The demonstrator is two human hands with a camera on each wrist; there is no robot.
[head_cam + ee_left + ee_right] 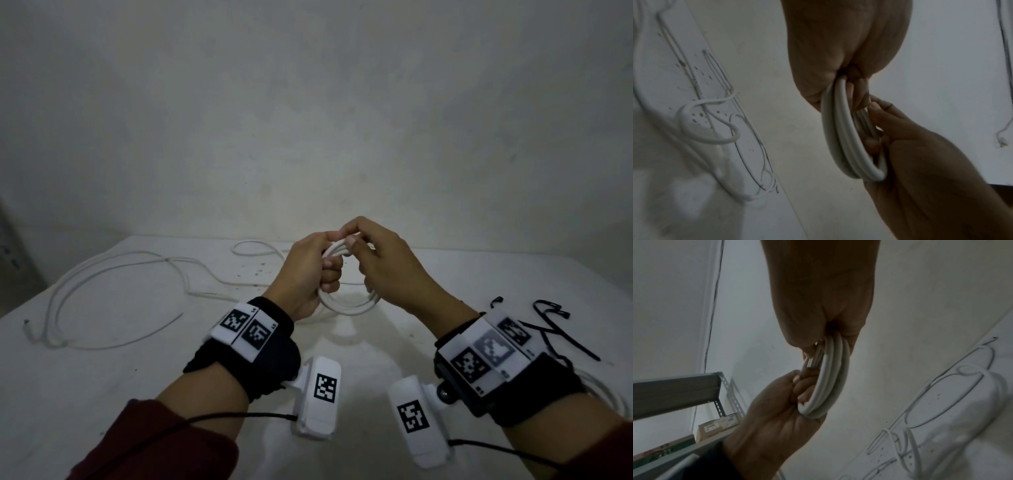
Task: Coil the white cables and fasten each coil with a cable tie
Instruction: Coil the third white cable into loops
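A white cable coil [349, 306] of several turns hangs above the middle of the table, held between both hands. My left hand [327, 265] grips the coil's left side with curled fingers. My right hand [356, 240] pinches the top of the coil right beside it. The left wrist view shows the coil [840, 129] running from the left hand [838, 48] down into the right hand [920, 162]. In the right wrist view the coil [830, 378] hangs from the right hand [818, 296], and left fingers [803, 386] curl through it. Black cable ties [555, 325] lie on the table at the right.
A long loose white cable [102, 274] sprawls over the left half of the white table [137, 377]. Another white cable [609, 394] shows partly behind my right wrist. A metal shelf [674, 389] with boxes stands off to the left. A wall rises behind the table.
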